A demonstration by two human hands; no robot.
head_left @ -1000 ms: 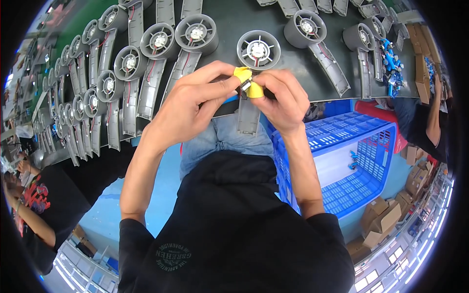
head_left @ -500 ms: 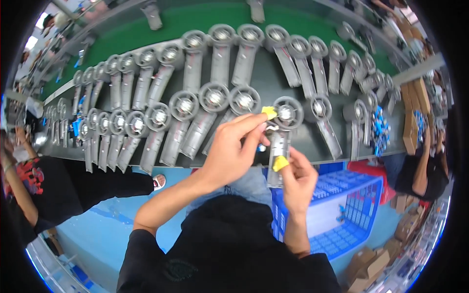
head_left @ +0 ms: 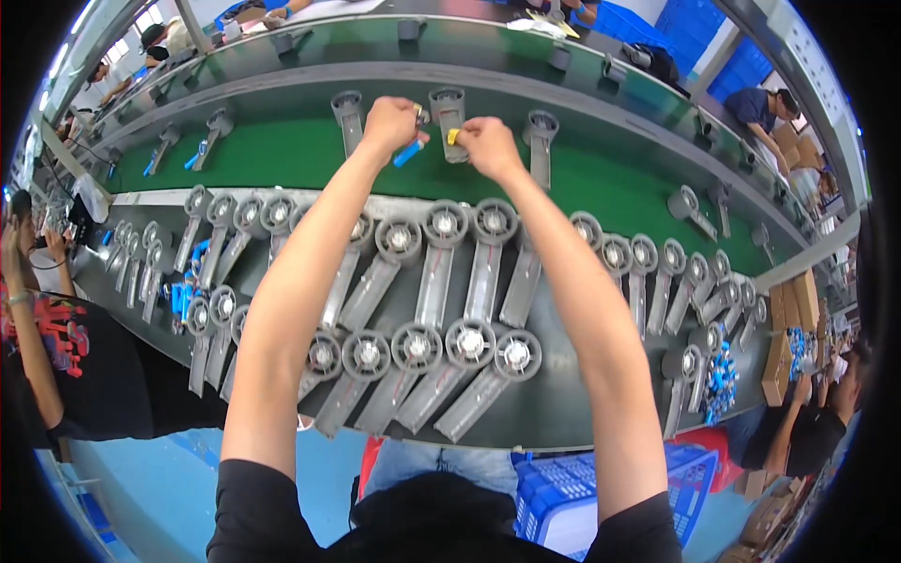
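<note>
Cardboard boxes (head_left: pixel 779 361) stand at the counter's (head_left: pixel 563 413) right end. Both hands reach to the green belt (head_left: pixel 282 155): the left hand (head_left: pixel 392 122) pinches a blue piece (head_left: pixel 407 153), and the right hand (head_left: pixel 488 145) seemingly presses a yellow piece (head_left: pixel 452 137) onto a grey housing (head_left: pixel 449 117).

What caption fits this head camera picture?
Both hands, left hand and right hand, reach to a grey part on the green belt.

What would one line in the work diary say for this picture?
left hand: by blue piece | right hand: yellow piece at fingers, on grey housing | place: green belt | near: rows of grey housings
</note>
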